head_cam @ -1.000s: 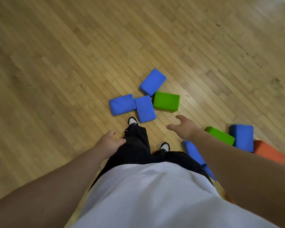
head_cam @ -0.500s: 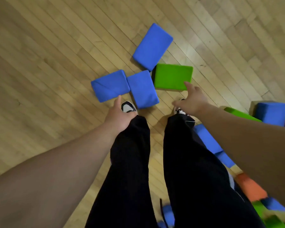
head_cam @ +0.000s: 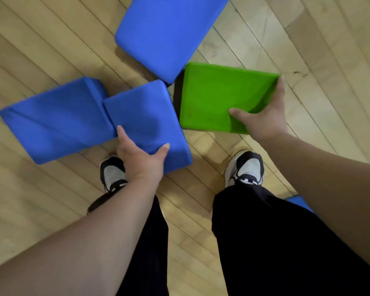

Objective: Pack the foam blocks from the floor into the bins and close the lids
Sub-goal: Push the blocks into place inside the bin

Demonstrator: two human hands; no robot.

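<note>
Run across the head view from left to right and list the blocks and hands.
left blue block → middle blue block, gripped by the left hand → green block → right hand on its right corner. Far blue block omitted: it overlaps.

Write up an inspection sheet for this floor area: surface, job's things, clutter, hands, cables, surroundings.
Surface: wooden plank floor.
Job's things: green block; middle blue block abutting left blue block; top blue block; fourth blue block, only a corner showing by the right leg; no bins in view.
Clutter: nothing seen.
Hands: left hand grips middle blue block; right hand grips green block, thumb on top.
Cables: nothing seen.
Surroundings: shoes, dark trousers.
</note>
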